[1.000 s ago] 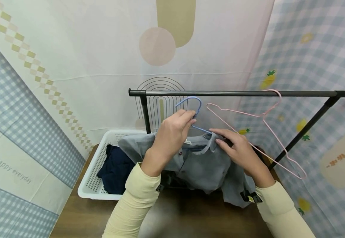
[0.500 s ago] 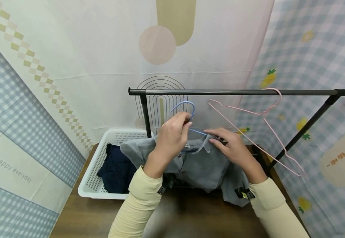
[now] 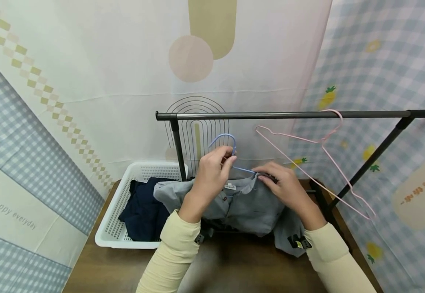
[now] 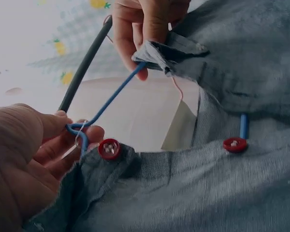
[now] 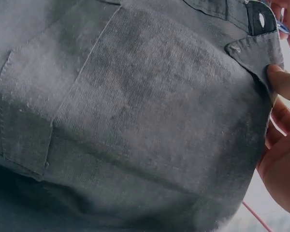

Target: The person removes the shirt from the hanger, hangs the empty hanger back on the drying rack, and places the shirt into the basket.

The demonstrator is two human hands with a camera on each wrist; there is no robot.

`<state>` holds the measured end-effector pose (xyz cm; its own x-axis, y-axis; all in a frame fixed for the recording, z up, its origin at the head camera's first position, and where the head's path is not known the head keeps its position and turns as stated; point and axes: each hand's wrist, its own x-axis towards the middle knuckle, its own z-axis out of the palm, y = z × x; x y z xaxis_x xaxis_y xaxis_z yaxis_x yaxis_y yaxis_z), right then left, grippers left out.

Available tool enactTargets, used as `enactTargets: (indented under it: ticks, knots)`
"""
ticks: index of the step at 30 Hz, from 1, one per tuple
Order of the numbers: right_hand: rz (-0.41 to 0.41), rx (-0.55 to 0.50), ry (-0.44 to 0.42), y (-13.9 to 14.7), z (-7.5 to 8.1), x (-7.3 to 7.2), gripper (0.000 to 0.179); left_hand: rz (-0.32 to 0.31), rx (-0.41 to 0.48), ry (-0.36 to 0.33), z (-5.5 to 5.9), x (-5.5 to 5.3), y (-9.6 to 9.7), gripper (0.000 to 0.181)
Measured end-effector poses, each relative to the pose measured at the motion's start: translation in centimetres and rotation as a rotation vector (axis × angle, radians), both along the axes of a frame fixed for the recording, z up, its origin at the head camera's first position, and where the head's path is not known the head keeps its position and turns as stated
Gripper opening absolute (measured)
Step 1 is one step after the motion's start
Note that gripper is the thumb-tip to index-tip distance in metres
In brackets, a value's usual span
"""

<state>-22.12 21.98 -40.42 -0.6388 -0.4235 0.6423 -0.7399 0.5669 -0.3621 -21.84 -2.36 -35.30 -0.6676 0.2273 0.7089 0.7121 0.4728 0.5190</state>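
In the head view my left hand [image 3: 210, 171] pinches a blue wire hanger [image 3: 234, 138] at the neck, just below its hook. A grey shirt [image 3: 256, 211] hangs around this hanger, its left side spread over the basket. My right hand [image 3: 283, 185] pinches the shirt's collar between thumb and fingers. From the left wrist view, the blue hanger arm [image 4: 113, 96] runs from my left hand [image 4: 43, 140] into the collar beneath my right fingers. Red buttons [image 4: 109, 149] line the shirt's opening. In the right wrist view, my right thumb [image 5: 282, 82] presses on the collar.
Behind the hands stands a rack with a black rod [image 3: 253, 115]. From the rod hangs a pink hanger [image 3: 289, 136], at right. A white basket [image 3: 104, 228] holding dark navy cloth [image 3: 143, 215] sits on the brown wooden table [image 3: 102, 268] at left. Patterned fabric walls surround it.
Both hands have moved down and a little left with the hanger and shirt. The hook sits farther below the rod. Each hand keeps its hold.
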Motion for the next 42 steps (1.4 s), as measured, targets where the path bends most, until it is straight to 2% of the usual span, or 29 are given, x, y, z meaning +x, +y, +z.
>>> enactTargets:
  ticks: [5,16,23,29,36,42]
  knots:
    - [-0.005,0.003,0.007,0.2,-0.2,0.3,0.033,-0.027,0.020,0.012,-0.6,-0.1,0.0,0.010]
    - [0.005,-0.039,0.035,1.2,-0.6,0.7,0.038,-0.008,0.049,0.043,-0.7,0.0,-0.1,0.013]
    - [0.041,-0.060,0.041,2.1,-1.5,0.9,0.040,-0.024,0.050,0.034,-1.1,0.1,-0.7,0.012]
    - [0.026,-0.091,0.040,2.7,-2.2,1.2,0.042,-0.042,0.041,0.026,-1.1,-0.2,-0.9,0.012]
    - [0.010,-0.152,0.095,3.0,-2.6,1.7,0.041,-0.059,0.049,0.043,-1.2,-0.3,-0.8,0.011]
    - [0.038,-0.177,0.169,3.2,-2.8,1.6,0.044,-0.052,0.088,0.049,-1.3,-0.1,-1.3,0.009]
